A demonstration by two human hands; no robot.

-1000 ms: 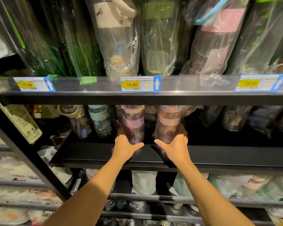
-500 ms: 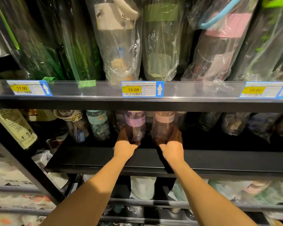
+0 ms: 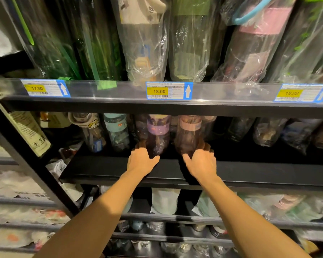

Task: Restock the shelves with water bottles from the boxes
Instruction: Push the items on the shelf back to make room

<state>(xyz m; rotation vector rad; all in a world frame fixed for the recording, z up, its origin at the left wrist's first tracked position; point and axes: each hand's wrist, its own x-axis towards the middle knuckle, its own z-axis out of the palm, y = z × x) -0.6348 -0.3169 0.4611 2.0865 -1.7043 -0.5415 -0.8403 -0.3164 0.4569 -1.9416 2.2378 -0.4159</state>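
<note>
On the black middle shelf (image 3: 259,173) stand two plastic-wrapped water bottles side by side under the upper shelf. My left hand (image 3: 141,162) grips the base of the purple-banded bottle (image 3: 158,134), fingers round its left side and thumb in front. My right hand (image 3: 201,163) grips the base of the pink-banded bottle (image 3: 189,135) the same way from the right. Both bottles are upright and their lower parts are dark in the shelf's shadow.
More wrapped bottles stand left (image 3: 117,132) and right (image 3: 268,131) of the pair. The upper shelf rail (image 3: 119,106) with price tags 17.00, 18.00 (image 3: 169,90) and 19.00 hangs close above, tall bagged bottles on it. Lower shelves hold more bottles. A black upright post (image 3: 32,161) slants at left.
Both hands have slid the two bottles a little deeper onto the middle shelf and keep their hold. The view has shifted slightly.
</note>
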